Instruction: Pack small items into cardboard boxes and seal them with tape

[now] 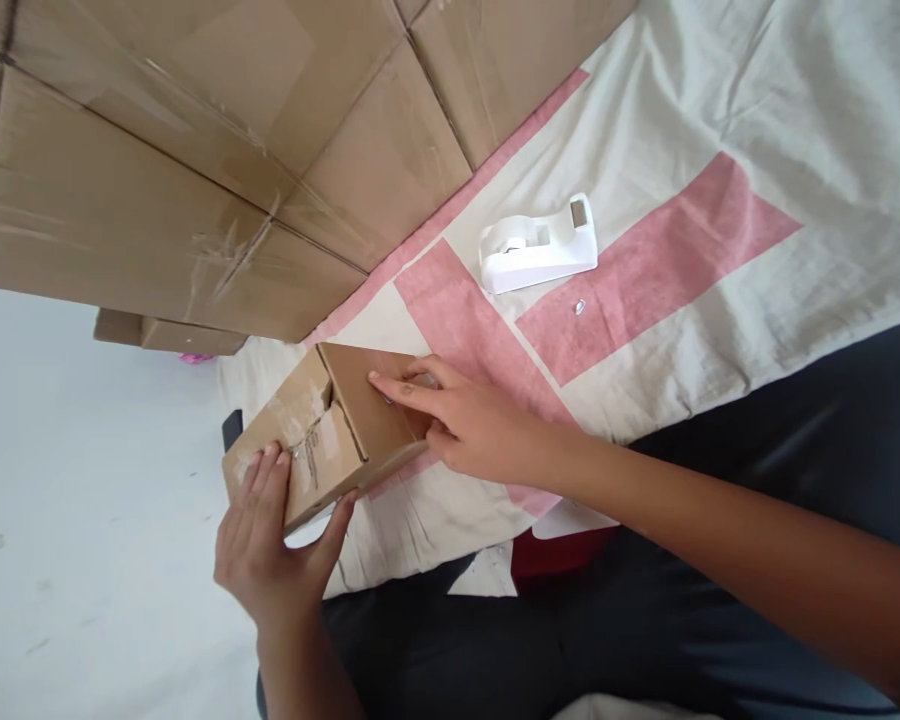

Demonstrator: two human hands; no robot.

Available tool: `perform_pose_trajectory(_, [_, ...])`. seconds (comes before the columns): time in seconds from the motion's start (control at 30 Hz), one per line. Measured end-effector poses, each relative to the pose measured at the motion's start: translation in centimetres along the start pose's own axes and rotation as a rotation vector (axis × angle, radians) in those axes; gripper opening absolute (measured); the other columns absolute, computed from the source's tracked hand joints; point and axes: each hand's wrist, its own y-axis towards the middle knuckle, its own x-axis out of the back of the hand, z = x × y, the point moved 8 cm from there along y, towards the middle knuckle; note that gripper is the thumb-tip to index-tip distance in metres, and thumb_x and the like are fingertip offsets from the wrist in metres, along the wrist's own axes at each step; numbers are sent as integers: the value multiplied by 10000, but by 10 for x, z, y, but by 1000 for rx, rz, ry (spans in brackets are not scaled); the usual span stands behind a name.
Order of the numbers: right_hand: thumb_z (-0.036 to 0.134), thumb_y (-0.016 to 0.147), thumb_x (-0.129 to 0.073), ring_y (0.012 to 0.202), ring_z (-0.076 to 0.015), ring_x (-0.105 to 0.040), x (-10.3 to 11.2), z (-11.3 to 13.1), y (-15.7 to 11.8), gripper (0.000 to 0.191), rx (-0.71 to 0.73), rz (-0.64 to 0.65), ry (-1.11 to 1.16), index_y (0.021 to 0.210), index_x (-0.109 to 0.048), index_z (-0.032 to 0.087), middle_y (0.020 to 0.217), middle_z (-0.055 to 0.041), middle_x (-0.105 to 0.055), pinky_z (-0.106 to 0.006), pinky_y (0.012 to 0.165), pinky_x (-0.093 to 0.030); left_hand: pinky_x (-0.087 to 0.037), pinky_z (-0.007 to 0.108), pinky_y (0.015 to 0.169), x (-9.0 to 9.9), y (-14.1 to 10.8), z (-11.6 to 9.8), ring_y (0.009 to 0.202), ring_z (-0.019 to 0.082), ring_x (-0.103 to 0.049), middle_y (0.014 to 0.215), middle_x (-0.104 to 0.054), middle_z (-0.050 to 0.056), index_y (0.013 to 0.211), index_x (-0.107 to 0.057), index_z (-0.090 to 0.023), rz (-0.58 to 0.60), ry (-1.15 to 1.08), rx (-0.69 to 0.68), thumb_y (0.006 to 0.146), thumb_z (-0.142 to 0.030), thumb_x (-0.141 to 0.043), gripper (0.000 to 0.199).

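A small cardboard box (313,388) sits between the two hands, beside the lower corner of the stack of large cardboard boxes (120,190) and at the left edge of the cream-and-pink sheet (615,400); its long axis appears to run from lower left to upper right, roughly from the left hand (270,540) toward the right hand (472,425); the left hand is nearer the lower-left end, its fingers laid over the torn, taped face and its thumb apart from them against the near edge, so that it has the box in a wide clasp; the right hand comes in from the other side, index finger stretched onto the smooth face, the rest partly bent; the box lies directly left of it, at its fingertips; the white tape dispenser (538,255) stands well apart, above and to the right, with a clear scrap (580,307) just below it; the box's underside and far side are hidden, and I cannot make out whether the bent right fingers pinch anything; a dark object (232,430) behind the box is mostly covered, and both forearms are cut off by the frame.
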Motion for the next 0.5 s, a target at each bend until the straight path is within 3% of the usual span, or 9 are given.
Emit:
perform_pose_trajectory(0.37, [26, 884, -520, 1303, -231, -565, 0, -10, -35, 697, 10, -90, 16, 1518, -508, 316, 1507, -86, -449, -444, 1093, -510, -507, 488, 1092, -1, 0, 3, 1295, 377, -621, 1407, -643, 155, 1484, -539, -233, 0, 12, 25, 672, -277, -913, 895])
perform_pose_trajectory(0.5, [44, 882, -544, 1332, -257, -545, -1, -4, -31, 698, -1, -105, -4, 1527, -495, 306, 1541, -101, -414, -467, 1089, -518, -508, 483, 1087, -1, 0, 3, 1295, 376, -622, 1400, -644, 167, 1481, -542, -217, 2, 9, 0, 677, -276, -910, 887])
